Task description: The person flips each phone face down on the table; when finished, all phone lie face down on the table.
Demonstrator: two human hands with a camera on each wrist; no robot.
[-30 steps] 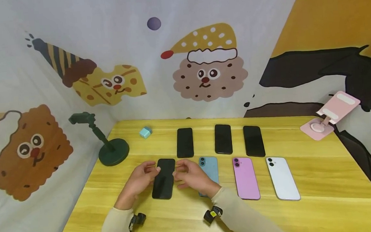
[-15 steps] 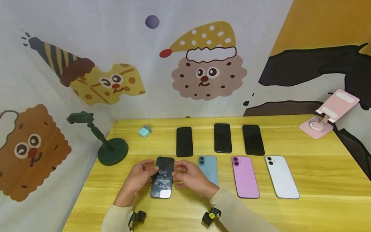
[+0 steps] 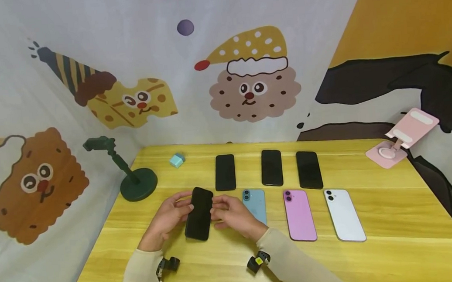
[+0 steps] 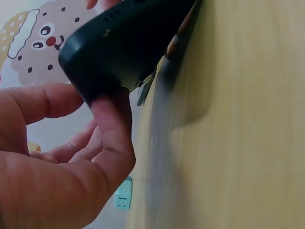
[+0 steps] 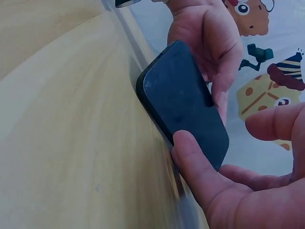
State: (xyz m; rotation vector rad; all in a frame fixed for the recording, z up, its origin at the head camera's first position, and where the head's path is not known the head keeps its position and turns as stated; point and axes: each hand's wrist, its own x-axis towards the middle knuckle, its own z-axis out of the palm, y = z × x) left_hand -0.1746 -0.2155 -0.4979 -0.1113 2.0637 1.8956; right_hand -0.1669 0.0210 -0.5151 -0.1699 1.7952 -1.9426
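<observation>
A black smartphone (image 3: 199,213) is tilted up in front of the person, dark screen facing them, its far end raised and its near end low at the table. My left hand (image 3: 171,218) pinches its left edge; in the left wrist view the phone (image 4: 107,50) shows fingers under it and a shadow on the wood. On the opposite edge, my right hand (image 3: 233,215) holds the phone, its thumb (image 5: 188,148) along the side in the right wrist view. Right beside that hand lies a blue phone (image 3: 256,204), back up, partly hidden by the right wrist.
A pink phone (image 3: 300,215) and a white phone (image 3: 345,215) lie back up to the right. Three black phones, the nearest one (image 3: 225,172) included, lie behind. A green stand (image 3: 138,184), a small light-blue block (image 3: 177,160) and a pink stand (image 3: 386,154) are farther back.
The phone between the hands has tipped up, its far end rising, and the reflection on its screen has appeared and gone. Both hands stay nearly in place.
</observation>
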